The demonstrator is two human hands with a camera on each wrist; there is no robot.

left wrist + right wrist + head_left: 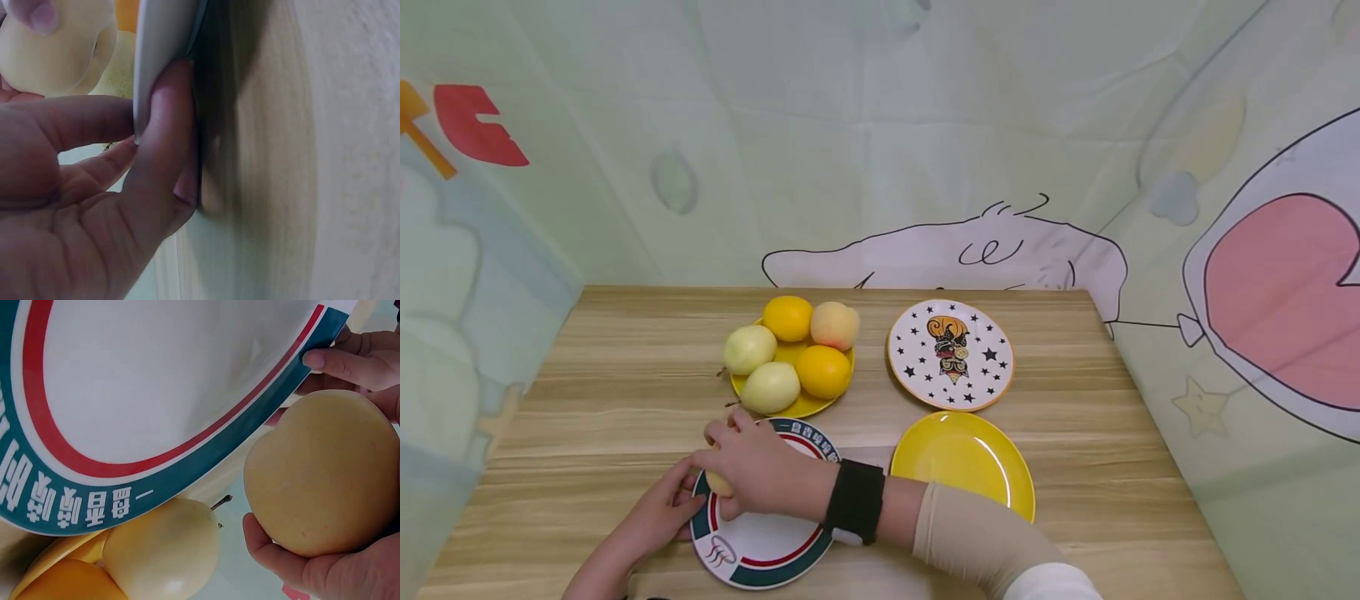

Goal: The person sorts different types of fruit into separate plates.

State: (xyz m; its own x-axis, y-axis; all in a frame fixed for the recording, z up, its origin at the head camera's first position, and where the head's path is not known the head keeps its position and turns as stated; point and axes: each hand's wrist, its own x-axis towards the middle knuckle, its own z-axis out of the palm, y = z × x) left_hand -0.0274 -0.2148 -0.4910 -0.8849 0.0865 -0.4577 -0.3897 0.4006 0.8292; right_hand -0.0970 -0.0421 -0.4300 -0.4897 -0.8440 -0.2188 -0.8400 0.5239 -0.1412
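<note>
My right hand (756,462) holds a pale yellow peach (322,475) over the left part of a white plate with a teal and red rim (775,546). In the head view the hand hides most of the peach. At the plate's left edge, my left hand (658,508) pinches the rim, thumb on top and fingers underneath. The left wrist view shows the plate edge (165,50) between thumb and fingers, close over the wooden table. Just behind this plate, a yellow plate (808,407) carries two pale pears (771,387), two yellow-orange fruits (823,372) and another peach (835,325).
A white plate with black stars and a cat picture (925,367) lies at the back right of the wooden table (625,367). In front of it is a bare yellow plate (955,454), partly covered by my right forearm. Printed cloth walls (865,150) stand behind and beside the table.
</note>
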